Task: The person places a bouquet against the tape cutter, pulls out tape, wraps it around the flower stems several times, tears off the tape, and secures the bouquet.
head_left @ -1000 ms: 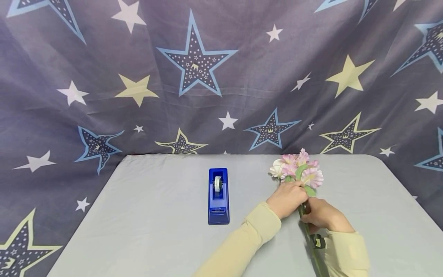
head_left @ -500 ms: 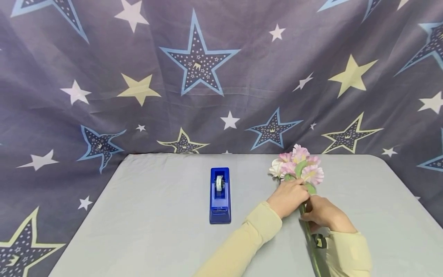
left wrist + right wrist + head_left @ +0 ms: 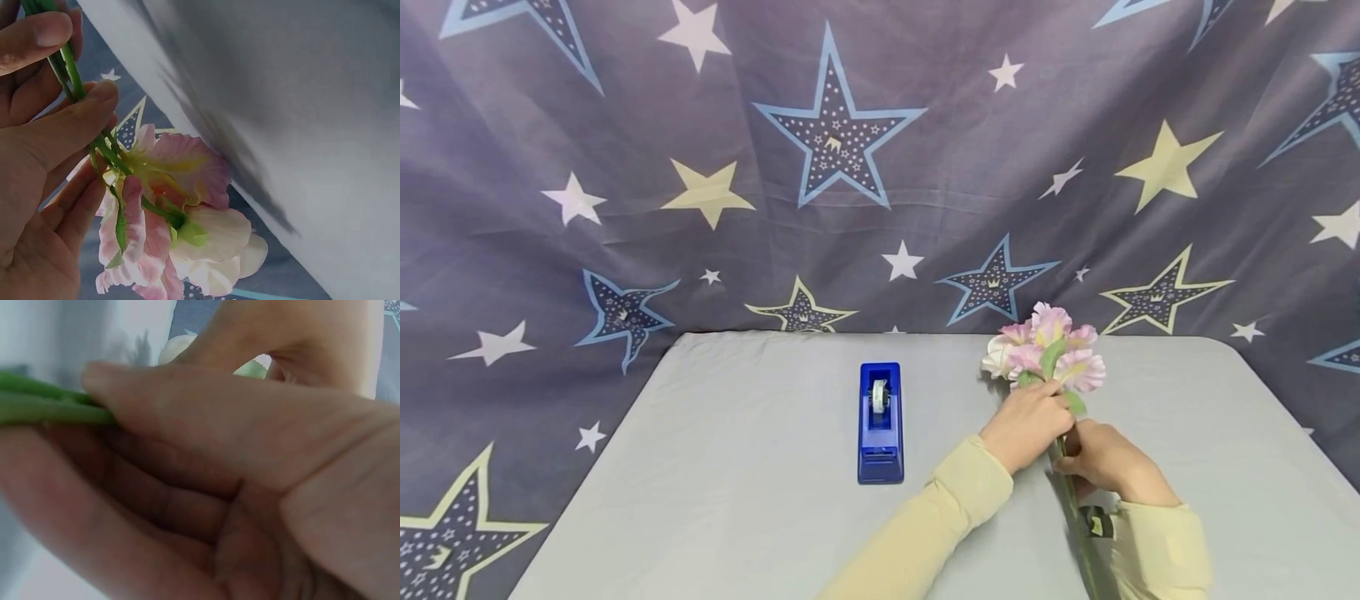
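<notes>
Pink and white flowers (image 3: 1051,337) with green leaves stand out past my left hand (image 3: 1028,423) at the right side of the table. In the left wrist view, my left thumb and fingers pinch the green stems (image 3: 75,78) just below the blossoms (image 3: 184,165). My right hand (image 3: 1108,460) grips the same stems a little lower, close against the left hand. The right wrist view shows at least two stems (image 3: 47,407) between my right thumb and fingers. Their lower ends run toward the front edge of the head view.
A blue tape dispenser (image 3: 881,425) with a roll of clear tape (image 3: 878,397) stands left of the hands on the grey-covered table (image 3: 737,467). Behind the table hangs a dark curtain (image 3: 880,167) patterned with stars.
The blossoms have risen slightly, with both hands keeping their grip on the stems. The whole head view has shifted a little, so the dispenser and curtain appear further right.
</notes>
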`<state>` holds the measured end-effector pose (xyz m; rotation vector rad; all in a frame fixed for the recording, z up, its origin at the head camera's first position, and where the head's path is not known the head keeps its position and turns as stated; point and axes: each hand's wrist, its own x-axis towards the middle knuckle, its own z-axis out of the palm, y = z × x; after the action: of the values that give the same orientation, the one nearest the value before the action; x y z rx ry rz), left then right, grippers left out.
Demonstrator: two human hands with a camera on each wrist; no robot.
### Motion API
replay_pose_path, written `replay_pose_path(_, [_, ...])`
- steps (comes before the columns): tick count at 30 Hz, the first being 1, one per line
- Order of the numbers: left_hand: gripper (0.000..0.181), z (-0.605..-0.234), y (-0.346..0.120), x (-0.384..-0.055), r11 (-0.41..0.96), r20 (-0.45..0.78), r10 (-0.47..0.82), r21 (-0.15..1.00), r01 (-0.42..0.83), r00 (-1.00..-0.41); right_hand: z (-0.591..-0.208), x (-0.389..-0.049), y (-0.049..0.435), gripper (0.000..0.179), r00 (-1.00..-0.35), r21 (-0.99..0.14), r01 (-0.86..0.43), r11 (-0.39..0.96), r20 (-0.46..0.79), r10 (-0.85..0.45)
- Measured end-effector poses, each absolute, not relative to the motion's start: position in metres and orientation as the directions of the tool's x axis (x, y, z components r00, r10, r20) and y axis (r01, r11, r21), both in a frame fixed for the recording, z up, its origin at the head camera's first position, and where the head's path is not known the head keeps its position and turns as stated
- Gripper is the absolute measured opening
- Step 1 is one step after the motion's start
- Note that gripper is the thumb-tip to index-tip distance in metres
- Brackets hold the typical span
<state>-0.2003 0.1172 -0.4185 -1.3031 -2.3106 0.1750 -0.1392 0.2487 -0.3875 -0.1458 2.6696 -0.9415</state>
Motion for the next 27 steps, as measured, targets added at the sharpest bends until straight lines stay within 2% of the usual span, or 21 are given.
replay_pose_path(12, [0.014, -0.409, 0.111, -0.196, 0.549, 0.337, 0.829, -0.336, 0.765, -0.447, -0.384, -0.138, 0.247, 0.029, -0.953, -0.588, -0.068, 0.806, -0.202, -0.227])
replay_pose_path(27, [0.014, -0.397, 0.098, -0.194, 0.561, 0.385, 0.815, -0.343, 0.753, -0.433, -0.376, -0.137, 0.241, 0.025, -0.95, -0.586, -0.096, 0.804, -0.187, -0.25])
